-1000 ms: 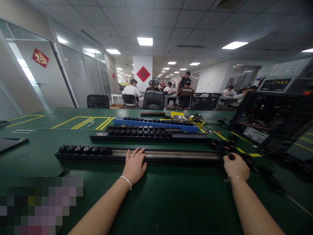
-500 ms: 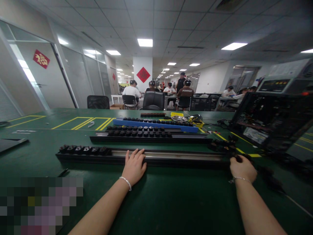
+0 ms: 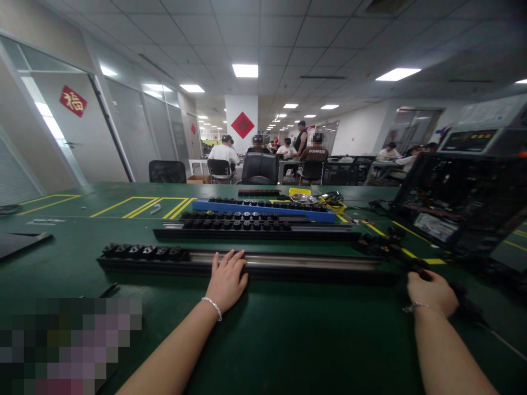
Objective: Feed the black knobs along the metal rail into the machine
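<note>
People (image 3: 223, 153) are sitting beyond the far edge of the green desk (image 3: 321, 329). Roughly parallel to that edge, a rail (image 3: 296, 269) is lying, blocks (image 3: 142, 251) lining its left end. The left hand (image 3: 227, 280) is resting on the rail's middle, fingers spread, gripping nothing; the right hand (image 3: 432, 291) is curling just past its right end, near dark parts (image 3: 385, 247) — whether its grip is holding one, I cannot tell. Pressing lightly and evenly should be keeping the rail from shifting.

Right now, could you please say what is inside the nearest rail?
Black parts line the left end of the rail; a metal strip shows to their right. The left hand hides part of it, and what lies beneath cannot be seen.
</note>
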Demonstrator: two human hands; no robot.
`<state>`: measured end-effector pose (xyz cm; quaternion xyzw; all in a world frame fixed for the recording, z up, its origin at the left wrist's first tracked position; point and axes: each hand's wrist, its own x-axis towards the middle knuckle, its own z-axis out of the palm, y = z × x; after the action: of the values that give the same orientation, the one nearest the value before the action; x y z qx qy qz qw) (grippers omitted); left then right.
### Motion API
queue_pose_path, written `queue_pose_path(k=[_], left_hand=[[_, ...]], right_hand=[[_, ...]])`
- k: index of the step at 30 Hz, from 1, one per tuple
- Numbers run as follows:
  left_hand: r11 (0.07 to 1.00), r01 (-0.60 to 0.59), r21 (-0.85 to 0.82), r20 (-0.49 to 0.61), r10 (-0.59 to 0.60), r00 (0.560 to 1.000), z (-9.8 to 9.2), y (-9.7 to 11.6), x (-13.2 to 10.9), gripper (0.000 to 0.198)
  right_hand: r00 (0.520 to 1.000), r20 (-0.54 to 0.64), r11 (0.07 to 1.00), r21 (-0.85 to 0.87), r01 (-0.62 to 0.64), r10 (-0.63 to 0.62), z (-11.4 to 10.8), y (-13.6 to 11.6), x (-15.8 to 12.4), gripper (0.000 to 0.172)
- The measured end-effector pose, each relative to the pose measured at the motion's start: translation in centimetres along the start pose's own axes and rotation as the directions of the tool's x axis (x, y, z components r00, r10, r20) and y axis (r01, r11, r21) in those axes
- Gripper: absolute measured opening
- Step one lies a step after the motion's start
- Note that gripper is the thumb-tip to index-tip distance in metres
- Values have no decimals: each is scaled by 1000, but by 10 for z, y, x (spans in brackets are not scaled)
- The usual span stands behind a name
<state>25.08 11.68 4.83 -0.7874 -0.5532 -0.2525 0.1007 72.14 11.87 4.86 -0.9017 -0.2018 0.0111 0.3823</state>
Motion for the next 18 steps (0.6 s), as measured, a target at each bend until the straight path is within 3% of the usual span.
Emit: queue_pose_path(k=[5,8,10,12,18], left_hand=[[999,17,-32,7,-17,1000,-4,-9,2,24],[992,128,-13,-85,-129,988,-7,-22,5,25],[973,229,10,-189,-223,956,-9,-33,6,25],[944,329,25,-282,-309,908,-12,-44,7,27],[788,614,-50,-470,-561,682,-18,-72,5,35]], right_hand=[[995,104,988,-151,17,-1,2,11,17,53],[993,116,980,-191,53,-32,4,16,28,54],[992,124,973,-223,58,-30,5,19,36,54],[992,126,966,-252,61,-30,6,21,42,56],[986,144,949,-288,126,-88,8,22,48,60]])
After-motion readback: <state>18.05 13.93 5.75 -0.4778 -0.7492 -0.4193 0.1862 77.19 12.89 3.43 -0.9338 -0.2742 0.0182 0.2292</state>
